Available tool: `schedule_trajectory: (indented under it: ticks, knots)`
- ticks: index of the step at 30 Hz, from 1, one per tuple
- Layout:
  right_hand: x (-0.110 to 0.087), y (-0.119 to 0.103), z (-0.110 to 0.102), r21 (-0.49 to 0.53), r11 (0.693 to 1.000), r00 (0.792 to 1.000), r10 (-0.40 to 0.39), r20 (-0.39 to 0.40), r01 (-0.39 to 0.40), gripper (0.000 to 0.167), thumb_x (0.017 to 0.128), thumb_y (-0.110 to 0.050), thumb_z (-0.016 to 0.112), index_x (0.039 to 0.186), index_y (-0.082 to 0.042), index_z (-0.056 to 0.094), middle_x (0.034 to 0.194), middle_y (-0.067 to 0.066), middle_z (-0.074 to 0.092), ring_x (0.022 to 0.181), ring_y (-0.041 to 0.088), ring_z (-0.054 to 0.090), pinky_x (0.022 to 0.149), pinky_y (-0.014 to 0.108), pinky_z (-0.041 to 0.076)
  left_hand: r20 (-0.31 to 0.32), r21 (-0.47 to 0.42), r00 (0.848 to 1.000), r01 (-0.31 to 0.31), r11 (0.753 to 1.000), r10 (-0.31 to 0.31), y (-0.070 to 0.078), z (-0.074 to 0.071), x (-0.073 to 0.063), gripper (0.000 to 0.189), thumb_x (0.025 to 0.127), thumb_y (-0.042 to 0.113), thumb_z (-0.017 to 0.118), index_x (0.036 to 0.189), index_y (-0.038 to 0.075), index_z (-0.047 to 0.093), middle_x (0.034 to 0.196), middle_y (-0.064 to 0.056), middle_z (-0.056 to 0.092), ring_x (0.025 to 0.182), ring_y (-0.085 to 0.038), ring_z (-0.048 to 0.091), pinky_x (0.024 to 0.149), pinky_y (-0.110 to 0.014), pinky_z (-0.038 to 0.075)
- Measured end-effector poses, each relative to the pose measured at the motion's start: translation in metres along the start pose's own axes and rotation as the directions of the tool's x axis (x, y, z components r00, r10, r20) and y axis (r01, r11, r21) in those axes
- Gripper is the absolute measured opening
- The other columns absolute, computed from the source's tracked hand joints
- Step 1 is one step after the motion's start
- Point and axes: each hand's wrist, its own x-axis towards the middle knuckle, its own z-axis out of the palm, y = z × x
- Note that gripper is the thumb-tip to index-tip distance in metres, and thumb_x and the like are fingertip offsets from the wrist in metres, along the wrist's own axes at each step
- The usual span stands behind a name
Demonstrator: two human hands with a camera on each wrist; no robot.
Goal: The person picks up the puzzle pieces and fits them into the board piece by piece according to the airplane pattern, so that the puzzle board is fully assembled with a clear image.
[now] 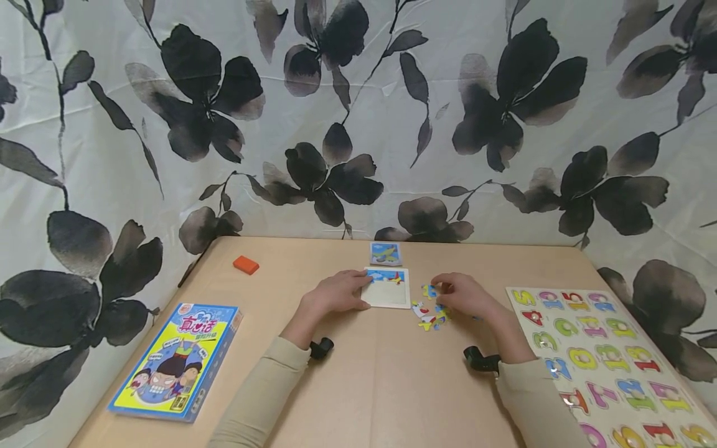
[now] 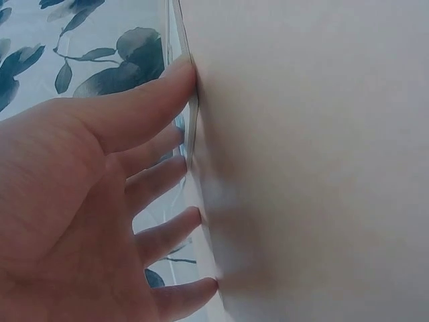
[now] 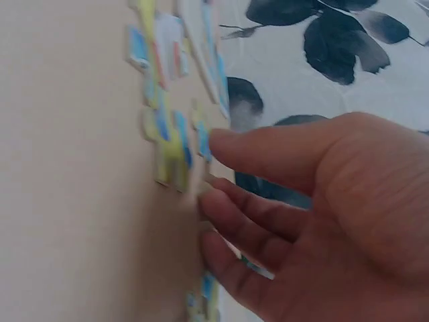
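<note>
Tabletop [image 1: 392, 386] of pale wood fills the lower middle of the head view, its near edge out of frame. Sheet of coloured letters [image 1: 644, 339] at lower right runs past the bottom edge, partly behind the right sleeve [image 1: 538, 404]. Boxed set [image 1: 176, 364] lies at lower left.

Left hand [image 1: 342, 292], near the centre, is spread, its fingers long and loose at the left edge of the shallow tray; how hard it presses cannot be told. Right hand [image 1: 467, 295], right of centre, has bent fingers drawn narrow over the loose pieces; whether thumb and finger pinch one cannot be told, since the fingers hide the spot in the head view and the right wrist view is blurred.

Shallow tray [image 1: 386, 297] sits flat at centre, a strip of picture along its top and bare pale surface below. It looks like light, stiff card that would slide if nudged; its rim seems the place to steady it. Picture card [image 1: 385, 254] lies just above it, its detail too small to read.

Loose pieces [image 1: 430, 314] are heaped right of the tray, some overlapping, some covered by the hand, so no sure count. They look thin, light and fairly rigid, with tabs that could bend or fray; best lifted by opposite edges, away from the narrow knobs.
</note>
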Motion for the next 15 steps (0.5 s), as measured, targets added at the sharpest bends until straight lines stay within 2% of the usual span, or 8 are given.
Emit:
schedule_trajectory:
  ticks: [8,15]
  knots:
    - [0.006,-0.001,0.011,-0.024,0.999,0.998,0.042,-0.052,-0.043,0.035,0.088,-0.013,0.071,0.121,-0.001,0.065,0.091,0.010,0.059,0.085,0.022,0.051,0.070,0.029,0.043,-0.003,-0.006,1.000,-0.001,1.000,0.001,-0.001,0.001,0.001,0.070,0.091,0.042,0.069,0.151,0.017,0.044,0.160,-0.004,0.038,0.149,-0.027,0.034,0.120,-0.047,0.033]
    - [0.012,-0.005,0.019,0.003,0.999,0.996,0.054,-0.073,-0.054,0.018,0.085,-0.006,0.072,0.102,-0.001,0.068,0.089,0.010,0.056,0.084,0.023,0.051,0.071,0.028,0.045,-0.007,-0.001,1.000,0.004,1.000,-0.004,0.000,0.002,0.002,0.070,0.091,0.042,0.069,0.151,0.017,0.044,0.160,-0.003,0.038,0.149,-0.026,0.033,0.120,-0.046,0.033]
